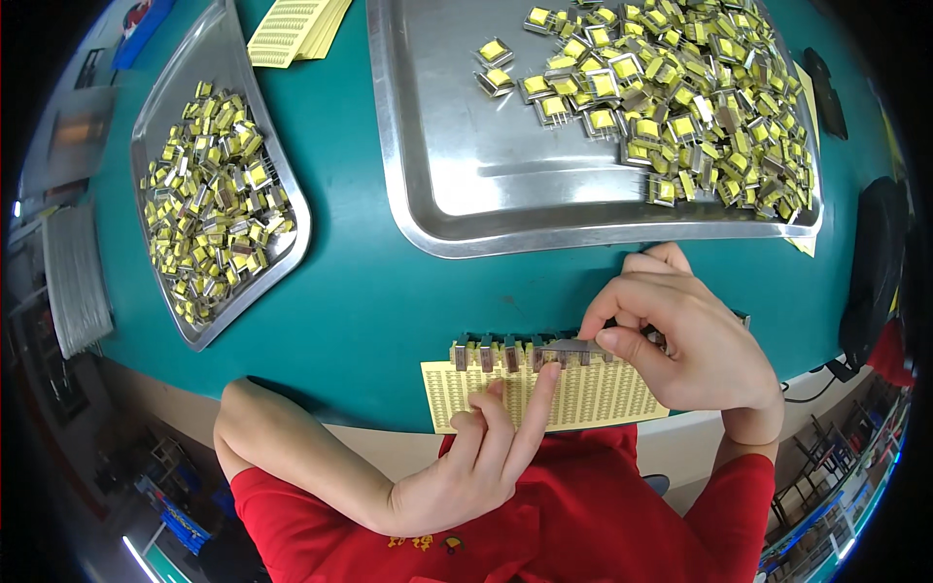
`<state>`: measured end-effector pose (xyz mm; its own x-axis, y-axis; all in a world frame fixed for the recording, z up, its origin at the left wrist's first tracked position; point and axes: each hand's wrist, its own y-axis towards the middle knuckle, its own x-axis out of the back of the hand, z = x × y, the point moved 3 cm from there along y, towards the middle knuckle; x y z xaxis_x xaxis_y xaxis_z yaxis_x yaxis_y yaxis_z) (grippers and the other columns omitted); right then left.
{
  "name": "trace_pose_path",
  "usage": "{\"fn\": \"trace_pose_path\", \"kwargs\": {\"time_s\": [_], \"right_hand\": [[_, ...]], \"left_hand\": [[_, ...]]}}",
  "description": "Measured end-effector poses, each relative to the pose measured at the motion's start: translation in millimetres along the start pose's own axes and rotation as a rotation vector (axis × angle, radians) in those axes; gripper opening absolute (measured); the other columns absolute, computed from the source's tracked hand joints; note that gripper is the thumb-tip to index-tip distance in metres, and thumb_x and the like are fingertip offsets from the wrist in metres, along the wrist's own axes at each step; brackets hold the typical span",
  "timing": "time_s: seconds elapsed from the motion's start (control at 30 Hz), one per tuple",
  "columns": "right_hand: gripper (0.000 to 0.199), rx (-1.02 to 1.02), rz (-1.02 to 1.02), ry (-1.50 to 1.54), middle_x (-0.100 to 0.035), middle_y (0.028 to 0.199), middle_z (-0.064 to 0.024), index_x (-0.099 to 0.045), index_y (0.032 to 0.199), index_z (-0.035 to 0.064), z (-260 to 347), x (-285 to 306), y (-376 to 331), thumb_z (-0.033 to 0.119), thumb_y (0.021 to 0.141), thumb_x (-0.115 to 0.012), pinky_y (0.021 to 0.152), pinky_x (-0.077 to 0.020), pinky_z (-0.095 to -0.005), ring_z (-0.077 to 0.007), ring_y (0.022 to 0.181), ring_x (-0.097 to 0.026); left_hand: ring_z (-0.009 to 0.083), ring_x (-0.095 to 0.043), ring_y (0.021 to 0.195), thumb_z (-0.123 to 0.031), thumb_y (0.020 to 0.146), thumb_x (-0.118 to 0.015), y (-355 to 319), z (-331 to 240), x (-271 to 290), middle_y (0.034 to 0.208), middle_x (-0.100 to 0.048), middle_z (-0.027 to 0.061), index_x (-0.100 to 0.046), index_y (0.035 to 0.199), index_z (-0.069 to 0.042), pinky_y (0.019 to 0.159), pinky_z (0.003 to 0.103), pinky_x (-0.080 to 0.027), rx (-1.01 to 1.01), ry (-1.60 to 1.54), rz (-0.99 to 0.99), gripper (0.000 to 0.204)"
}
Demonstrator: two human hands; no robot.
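Note:
A yellow sheet (457,398) printed with rows of small labels lies near the table's front edge. Along its far edge stands a row of small transformers (486,352), with dark and yellow parts, partly covered by my hands. My right hand (685,335) is closed, thumb and forefinger pinching a thin grey pointed blade (571,345) over the row. My left hand (486,447) reaches over the sheet with its index finger stretched toward the blade's tip and the other fingers loosely bent. It holds nothing that I can see; whether the fingertip touches a transformer is unclear.
A large metal tray (418,219) with many loose yellow transformers lies beyond my hands. Another metal tray (292,243) of them sits at left. More yellow sheets (296,29) lie between the trays at the back. A black object (870,272) stands at the right edge.

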<state>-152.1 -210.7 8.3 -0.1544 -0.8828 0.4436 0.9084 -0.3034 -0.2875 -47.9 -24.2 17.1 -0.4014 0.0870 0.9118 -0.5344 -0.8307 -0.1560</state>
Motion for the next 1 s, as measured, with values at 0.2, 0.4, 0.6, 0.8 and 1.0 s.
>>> {"fn": "trace_pose_path", "kwargs": {"time_s": [0.2,0.4,0.6,0.8,1.0], "right_hand": [[0.010,-0.002,-0.006,0.006,-0.053,0.068,0.0010,-0.068,0.086,0.0088,-0.6,-0.2,-0.2,0.000,0.081,-0.066,0.080,-0.0345,-0.0301,-0.0166,0.069,-0.045],[0.010,0.008,-0.012,0.006,-0.052,0.066,0.0009,-0.068,0.085,0.0090,-0.4,-0.9,-0.2,0.000,0.081,-0.067,0.081,-0.0340,-0.0305,-0.0166,0.069,-0.045],[0.010,0.019,-0.023,0.001,-0.052,0.065,0.0011,-0.068,0.085,0.0091,-1.8,-1.0,-0.6,0.001,0.081,-0.067,0.082,-0.0338,-0.0305,-0.0166,0.069,-0.045],[0.010,0.026,-0.017,0.013,-0.053,0.066,0.0011,-0.067,0.086,0.0090,-1.5,-0.8,-0.8,0.001,0.081,-0.067,0.083,-0.0339,-0.0303,-0.0170,0.069,-0.045],[0.010,0.019,-0.009,0.009,-0.053,0.066,0.0012,-0.067,0.086,0.0091,-1.9,-1.6,-0.4,0.000,0.081,-0.067,0.083,-0.0340,-0.0304,-0.0170,0.070,-0.046]], "left_hand": [[0.0169,-0.057,0.076,0.000,0.080,-0.059,1.3,-0.4,-2.2,0.136,-0.059,0.0116,-0.069,0.090,0.005,0.058,0.024,-0.039,-0.043,0.027,-0.023,0.014],[0.0168,-0.052,0.073,-0.007,0.075,-0.054,6.5,-0.8,-5.4,0.123,-0.063,0.0144,-0.068,0.085,0.004,0.051,0.023,-0.035,0.027,-0.168,-0.131,0.020],[0.0164,-0.050,0.071,-0.011,0.078,-0.053,5.6,-6.0,-6.5,0.119,-0.064,0.0145,-0.067,0.085,0.002,0.052,0.022,-0.035,0.119,-0.261,-0.190,0.020],[0.0134,-0.047,0.070,-0.014,0.080,-0.054,1.3,-17.6,-8.4,0.100,-0.057,0.0038,-0.071,0.107,-0.003,0.055,0.022,-0.034,0.233,-0.264,-0.320,0.033],[0.0103,-0.044,0.070,-0.012,0.080,-0.055,2.0,-17.2,-11.2,0.089,-0.041,0.0014,-0.069,0.119,-0.005,0.055,0.023,-0.035,0.343,-0.231,-0.336,0.042]]}}
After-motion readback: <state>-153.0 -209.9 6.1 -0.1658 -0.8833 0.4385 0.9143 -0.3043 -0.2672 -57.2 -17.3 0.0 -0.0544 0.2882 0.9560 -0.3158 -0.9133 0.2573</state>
